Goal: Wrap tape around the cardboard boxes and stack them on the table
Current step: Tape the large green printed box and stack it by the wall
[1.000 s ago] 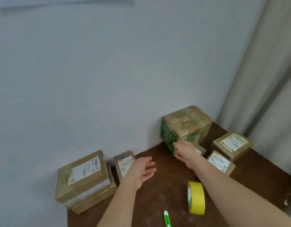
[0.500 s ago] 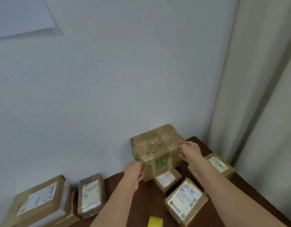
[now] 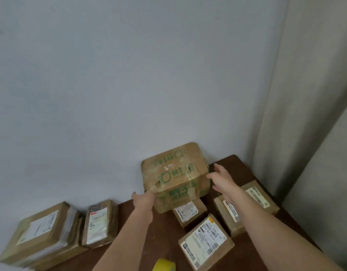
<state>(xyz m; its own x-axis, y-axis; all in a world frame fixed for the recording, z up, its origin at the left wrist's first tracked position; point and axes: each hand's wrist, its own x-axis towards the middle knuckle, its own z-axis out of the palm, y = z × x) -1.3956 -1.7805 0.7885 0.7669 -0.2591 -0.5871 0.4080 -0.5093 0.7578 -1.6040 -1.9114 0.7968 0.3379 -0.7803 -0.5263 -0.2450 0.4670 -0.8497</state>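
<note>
While the left hand (image 3: 143, 200) grips the green-printed cardboard box (image 3: 175, 177) at its near corner — tilting it for lifting, probably — the right hand (image 3: 220, 178) hovers spread beside it. Yellow tape roll (image 3: 164, 266) waits near.

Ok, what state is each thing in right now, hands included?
green-printed box: tilted, raised over a small labelled box
left hand: grips its lower left corner
right hand: fingers spread at its right side, contact unclear
yellow tape roll: on the table, untouched
left stack: two boxes stacked
</note>
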